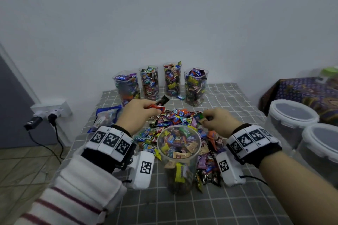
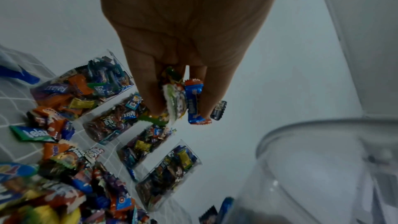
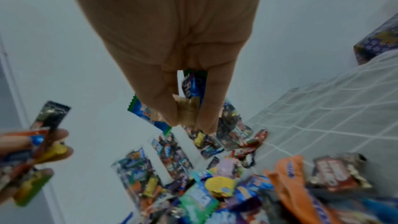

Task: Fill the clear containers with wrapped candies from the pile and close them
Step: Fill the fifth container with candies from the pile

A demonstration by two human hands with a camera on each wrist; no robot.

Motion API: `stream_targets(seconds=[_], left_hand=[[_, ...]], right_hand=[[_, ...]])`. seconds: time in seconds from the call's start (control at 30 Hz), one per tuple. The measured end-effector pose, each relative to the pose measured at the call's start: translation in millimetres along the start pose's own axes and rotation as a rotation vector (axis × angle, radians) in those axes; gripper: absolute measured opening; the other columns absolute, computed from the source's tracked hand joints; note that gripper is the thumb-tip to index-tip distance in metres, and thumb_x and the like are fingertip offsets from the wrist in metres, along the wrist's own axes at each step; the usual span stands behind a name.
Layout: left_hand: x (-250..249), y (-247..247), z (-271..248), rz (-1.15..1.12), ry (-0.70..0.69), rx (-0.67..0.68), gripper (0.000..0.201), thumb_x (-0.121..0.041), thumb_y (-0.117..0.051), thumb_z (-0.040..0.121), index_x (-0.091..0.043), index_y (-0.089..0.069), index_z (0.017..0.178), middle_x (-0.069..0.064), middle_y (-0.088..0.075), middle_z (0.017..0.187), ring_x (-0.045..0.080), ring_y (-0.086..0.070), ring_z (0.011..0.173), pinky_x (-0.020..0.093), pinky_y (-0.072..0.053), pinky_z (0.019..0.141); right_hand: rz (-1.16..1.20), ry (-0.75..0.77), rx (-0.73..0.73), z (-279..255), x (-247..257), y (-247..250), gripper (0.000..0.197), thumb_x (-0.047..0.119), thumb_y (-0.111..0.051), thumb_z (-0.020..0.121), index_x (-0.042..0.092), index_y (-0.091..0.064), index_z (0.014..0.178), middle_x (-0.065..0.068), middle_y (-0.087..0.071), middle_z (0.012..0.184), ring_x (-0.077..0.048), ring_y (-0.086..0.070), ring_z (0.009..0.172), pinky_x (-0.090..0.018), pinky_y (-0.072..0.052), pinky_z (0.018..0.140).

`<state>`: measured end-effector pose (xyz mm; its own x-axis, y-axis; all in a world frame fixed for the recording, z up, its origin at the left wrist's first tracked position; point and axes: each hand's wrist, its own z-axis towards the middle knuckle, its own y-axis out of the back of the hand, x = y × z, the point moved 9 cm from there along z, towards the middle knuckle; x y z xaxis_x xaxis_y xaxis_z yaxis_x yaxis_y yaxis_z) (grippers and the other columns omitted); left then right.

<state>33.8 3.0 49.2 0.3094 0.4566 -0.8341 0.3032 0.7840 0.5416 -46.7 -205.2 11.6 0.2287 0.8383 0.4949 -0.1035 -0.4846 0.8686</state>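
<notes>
Pinching candies, left hand [image 1: 139,113] and right hand [image 1: 217,119] hover over pile [image 1: 175,120] | open container [image 1: 178,153] near, part-filled | four filled containers [image 1: 195,86] behind | lidded tubs [image 1: 292,115] right of table [image 1: 228,206]

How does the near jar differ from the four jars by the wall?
The near jar stands next to the candy pile, between both hands; the four jars stand in a row behind it. Near jar's candy sits below its rim; theirs reaches or tops the rims. All are clear and lidless.
</notes>
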Motion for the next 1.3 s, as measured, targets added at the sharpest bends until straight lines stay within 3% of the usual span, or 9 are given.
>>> stream_targets(seconds=[0.07,0.13,0.33,0.53,0.83,0.93,1.1,1.2,1.3], left_hand=[[-3.7,1.0,-7.9,-0.040,-0.017,-0.007,0.035,-0.018,-0.070,0.082,-0.013,-0.067,0.116,0.001,-0.069,0.103,0.012,-0.060,0.089,0.031,-0.046,0.087],[-7.2,3.2,-15.0,-0.083,-0.045,-0.024,0.027,-0.017,-0.069,0.082,-0.019,-0.069,0.109,-0.004,-0.069,0.096,0.008,-0.059,0.083,0.026,-0.044,0.077],[-13.2,7.7,-30.7,-0.142,-0.076,-0.043,0.032,-0.013,-0.069,0.083,-0.042,-0.064,0.069,-0.022,-0.067,0.064,0.005,-0.062,0.075,0.025,-0.047,0.070],[-17.2,8.0,-40.5,-0.180,-0.088,-0.034,0.027,-0.012,-0.067,0.084,-0.037,-0.067,0.073,-0.006,-0.071,0.078,0.006,-0.061,0.071,0.022,-0.045,0.065],[-15.5,6.4,-45.1,-0.185,-0.080,-0.017,0.026,-0.011,-0.068,0.083,-0.035,-0.067,0.075,-0.013,-0.070,0.072,-0.007,-0.060,0.063,0.009,-0.044,0.060],[-17.8,6.6,-47.1,-0.173,-0.081,-0.023,0.025,-0.012,-0.068,0.083,-0.035,-0.067,0.074,-0.012,-0.070,0.072,-0.007,-0.061,0.063,0.012,-0.044,0.061],[-26.3,7.9,-49.7,-0.159,-0.103,-0.029,0.018,-0.015,-0.068,0.084,-0.032,-0.071,0.077,0.005,-0.072,0.086,0.023,-0.066,0.088,0.038,-0.049,0.083],[-36.1,9.7,-53.8,-0.184,-0.127,-0.037,0.021,-0.017,-0.067,0.084,-0.036,-0.068,0.076,0.003,-0.071,0.088,0.023,-0.066,0.090,0.039,-0.051,0.084],[-49.6,6.8,-58.9,-0.218,-0.164,-0.014,0.019,-0.017,-0.067,0.085,-0.036,-0.067,0.079,0.000,-0.071,0.089,0.017,-0.066,0.087,0.031,-0.053,0.078]], right_hand=[[0.077,0.033,-0.041,-9.2,9.7,8.6,0.008,0.010,-0.058,0.085,0.007,-0.060,0.078,-0.006,-0.051,0.070,-0.024,-0.048,0.070,-0.032,-0.041,0.060],[0.148,0.089,-0.080,-19.6,20.2,17.6,0.014,0.010,-0.058,0.087,0.000,-0.064,0.095,-0.014,-0.056,0.079,-0.030,-0.054,0.075,-0.040,-0.047,0.071],[0.243,0.305,-0.169,-58.8,67.0,40.9,0.017,0.011,-0.061,0.087,0.016,-0.068,0.102,0.000,-0.061,0.091,-0.016,-0.054,0.083,-0.031,-0.043,0.075],[0.091,0.434,-0.140,-81.7,94.6,34.4,0.016,0.012,-0.061,0.085,0.015,-0.068,0.099,0.000,-0.060,0.091,-0.013,-0.051,0.081,-0.030,-0.040,0.076],[0.034,0.511,-0.047,-89.4,104.6,17.3,0.029,0.030,-0.054,0.076,0.024,-0.069,0.100,0.008,-0.064,0.104,-0.009,-0.056,0.092,-0.028,-0.043,0.083],[0.081,0.492,-0.031,-88.1,102.5,13.3,0.034,0.031,-0.049,0.071,0.023,-0.070,0.097,0.006,-0.064,0.105,-0.011,-0.058,0.099,-0.033,-0.044,0.090],[0.396,0.373,-0.095,-88.4,78.8,9.9,0.034,0.039,-0.062,0.076,0.034,-0.059,0.109,0.012,-0.060,0.112,-0.002,-0.053,0.106,-0.029,-0.043,0.096],[0.643,0.260,0.024,-86.0,61.1,-15.6,0.056,0.060,-0.068,0.062,0.048,-0.045,0.111,0.017,-0.056,0.123,0.000,-0.052,0.116,-0.033,-0.044,0.102],[0.814,0.226,0.151,-87.2,56.7,-38.8,0.077,0.054,-0.074,0.052,0.046,-0.038,0.119,0.016,-0.052,0.128,0.006,-0.053,0.115,-0.017,-0.046,0.093]])
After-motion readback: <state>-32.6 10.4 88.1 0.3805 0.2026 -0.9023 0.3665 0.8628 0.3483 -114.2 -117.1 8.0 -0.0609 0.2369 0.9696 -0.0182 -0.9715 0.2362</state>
